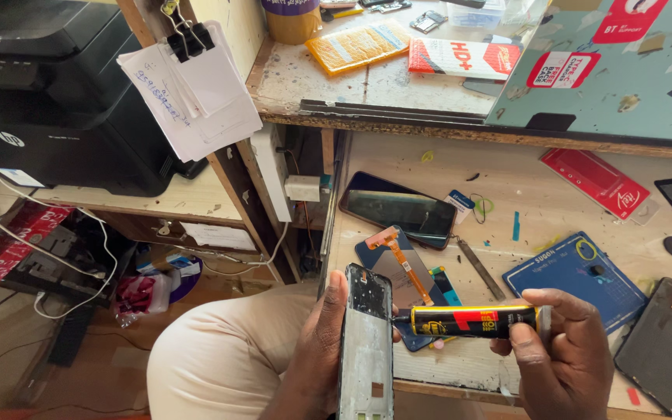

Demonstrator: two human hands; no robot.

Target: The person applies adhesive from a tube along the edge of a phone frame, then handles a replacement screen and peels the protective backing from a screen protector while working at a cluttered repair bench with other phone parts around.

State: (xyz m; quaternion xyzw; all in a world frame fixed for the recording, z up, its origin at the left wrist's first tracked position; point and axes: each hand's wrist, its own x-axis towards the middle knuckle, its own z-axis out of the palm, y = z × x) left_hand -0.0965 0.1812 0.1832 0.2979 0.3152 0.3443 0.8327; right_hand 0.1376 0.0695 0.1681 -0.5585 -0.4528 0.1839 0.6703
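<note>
Both hands, left (316, 350) and right (558, 350), fingers curled gripping.

Phone frame (367, 350): silver-grey, screenless, upright, long edge gripped | glue tube (472, 320): yellow-black-red, horizontal, nozzle touching frame's upper right edge

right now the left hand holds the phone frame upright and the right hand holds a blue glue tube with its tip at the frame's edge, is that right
Not quite: the tube is yellow, black and red, not blue. The head view shows the left hand holding the phone frame upright, and the right hand holding the glue tube with its tip at the frame's edge.
</note>
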